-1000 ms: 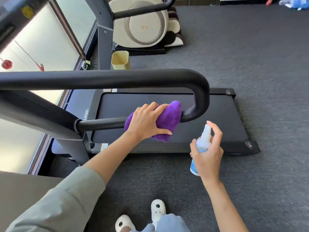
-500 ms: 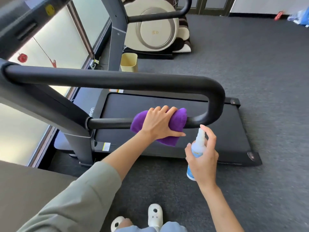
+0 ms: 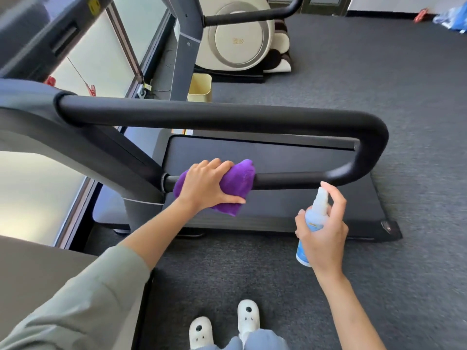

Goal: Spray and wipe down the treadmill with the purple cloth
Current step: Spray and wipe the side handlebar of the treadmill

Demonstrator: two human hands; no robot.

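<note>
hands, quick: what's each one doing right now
Left hand: closed on the purple cloth, which is wrapped round the lower handrail.
Right hand: closed round the spray bottle, index finger on the nozzle.

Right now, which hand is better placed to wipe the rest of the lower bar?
Left. The left hand already grips the cloth wrapped on the lower bar; the right hand is occupied holding the spray bottle.
</note>
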